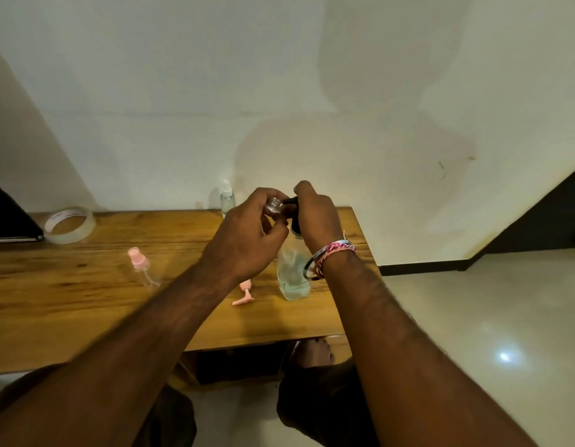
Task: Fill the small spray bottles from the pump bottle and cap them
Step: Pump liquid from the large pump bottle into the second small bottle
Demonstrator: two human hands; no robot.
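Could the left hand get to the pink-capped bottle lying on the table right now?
Probably not yet: the left hand is busy holding a small bottle at the pump bottle. The path to the pink-capped bottle looks free, with only bare table between.

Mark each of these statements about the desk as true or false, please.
1. The left hand holds a small bottle at the pump nozzle. True.
2. The pump bottle lies on its side. False: it stands upright on the desk, under the right hand.
3. A tape roll lies at the desk's far left. True.
4. The bottle with the pink cap stands upright by the wall. False: it lies on the desk at the left; the capped bottle by the wall has a clear cap.
5. A loose pink sprayer lies beside the pump bottle. True.
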